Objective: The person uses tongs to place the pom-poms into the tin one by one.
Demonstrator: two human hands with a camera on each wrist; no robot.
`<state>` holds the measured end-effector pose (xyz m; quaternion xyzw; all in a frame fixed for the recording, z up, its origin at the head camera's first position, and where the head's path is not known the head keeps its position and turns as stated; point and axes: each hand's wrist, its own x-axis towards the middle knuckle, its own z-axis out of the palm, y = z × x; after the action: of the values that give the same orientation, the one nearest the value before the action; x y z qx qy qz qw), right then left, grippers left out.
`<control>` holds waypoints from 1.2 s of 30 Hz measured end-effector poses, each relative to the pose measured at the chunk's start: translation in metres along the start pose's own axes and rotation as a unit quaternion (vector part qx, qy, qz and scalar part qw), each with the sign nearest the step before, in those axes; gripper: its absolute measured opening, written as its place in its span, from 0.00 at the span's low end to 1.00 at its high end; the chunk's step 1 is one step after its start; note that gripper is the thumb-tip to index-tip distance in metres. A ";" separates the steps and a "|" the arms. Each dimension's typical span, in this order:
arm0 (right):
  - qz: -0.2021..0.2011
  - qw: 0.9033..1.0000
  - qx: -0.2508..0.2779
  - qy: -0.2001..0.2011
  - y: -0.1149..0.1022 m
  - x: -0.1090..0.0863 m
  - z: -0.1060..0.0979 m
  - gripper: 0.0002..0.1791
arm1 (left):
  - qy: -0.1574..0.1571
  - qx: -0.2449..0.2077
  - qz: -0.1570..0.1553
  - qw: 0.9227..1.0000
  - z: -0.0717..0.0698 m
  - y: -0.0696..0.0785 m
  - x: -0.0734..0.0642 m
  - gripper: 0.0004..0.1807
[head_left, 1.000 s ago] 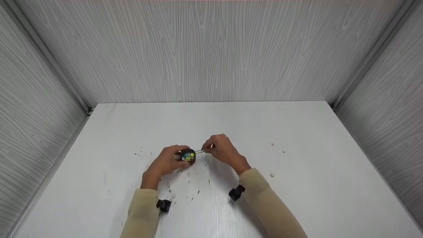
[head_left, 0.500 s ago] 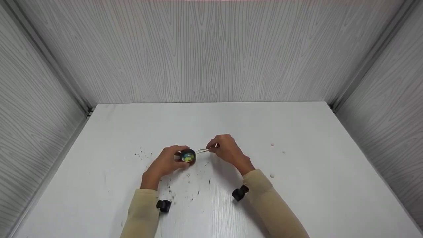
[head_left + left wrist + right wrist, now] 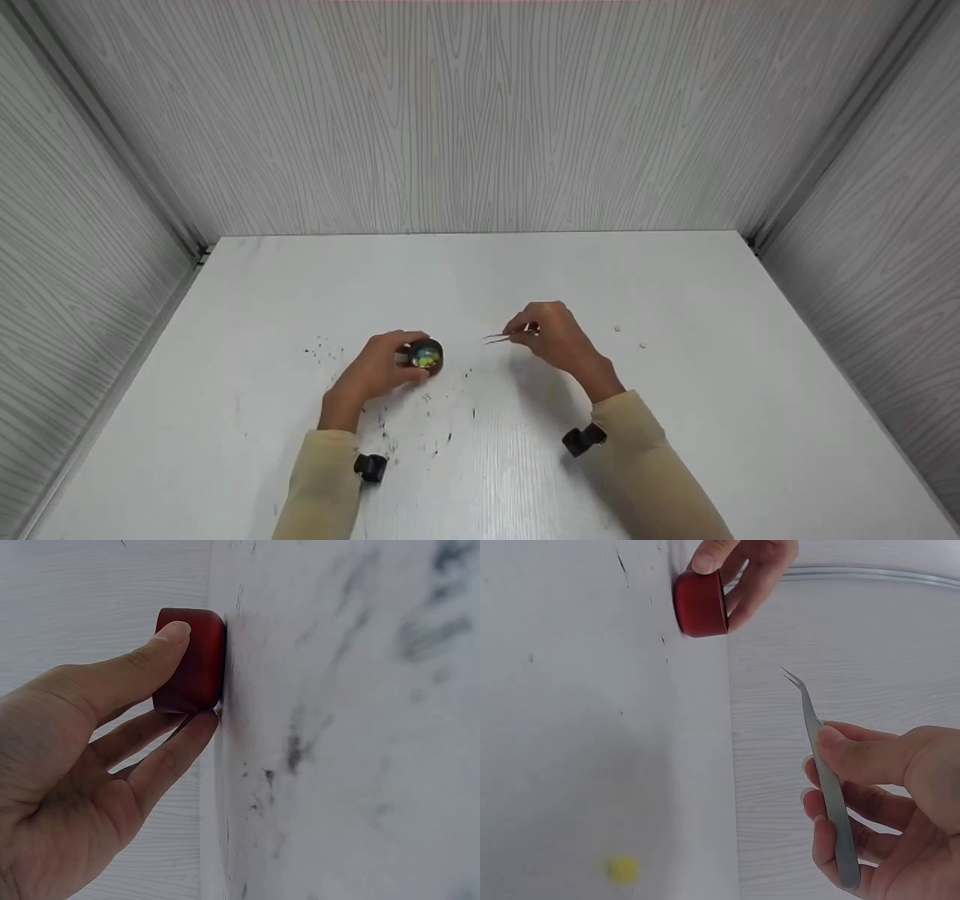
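Note:
My left hand (image 3: 379, 367) holds a small red cup (image 3: 195, 660) by its side, thumb and fingers around it, its base on the white table. In the head view the cup's dark mouth shows several small yellow-green and blue pieces (image 3: 426, 361) inside. To the right, my right hand (image 3: 555, 337) pinches a pair of steel tweezers (image 3: 829, 787) with bent, fine tips. The tips point toward the cup, stand apart from it, and are slightly spread with nothing visible between them. A blurred yellow piece (image 3: 622, 868) lies on the table in the right wrist view.
Two tiny pale bits (image 3: 617, 328) lie on the table (image 3: 337, 277) right of my right hand. Dark specks and smudges (image 3: 294, 754) mark the surface around the cup. Grey wood-grain panels (image 3: 480, 120) stand at the back and both sides.
My right hand has moved right with the tweezers, away from the cup; their tips were at its rim. The right sleeve now covers a pale bit. My left hand and the cup stay put.

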<state>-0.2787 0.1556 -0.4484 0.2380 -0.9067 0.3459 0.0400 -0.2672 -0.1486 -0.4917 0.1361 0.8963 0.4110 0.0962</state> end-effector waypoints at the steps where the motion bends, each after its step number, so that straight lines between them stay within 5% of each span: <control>1: -0.002 1.000 0.000 0.000 0.001 -0.002 -0.003 0.07 | 0.000 0.001 -0.003 1.000 0.000 0.000 0.000 0.32; 11: -0.034 0.999 -0.006 0.001 0.018 -0.024 -0.030 0.05 | 0.006 0.010 -0.013 1.000 0.000 0.002 -0.001 0.33; 36: 0.033 0.997 -0.057 -0.031 0.072 -0.079 -0.102 0.05 | 0.006 0.010 -0.003 1.000 0.001 0.000 -0.001 0.33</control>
<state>-0.2516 0.2998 -0.4333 0.2158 -0.9331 0.2874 0.0142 -0.2659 -0.1480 -0.4919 0.1319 0.9012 0.4027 0.0904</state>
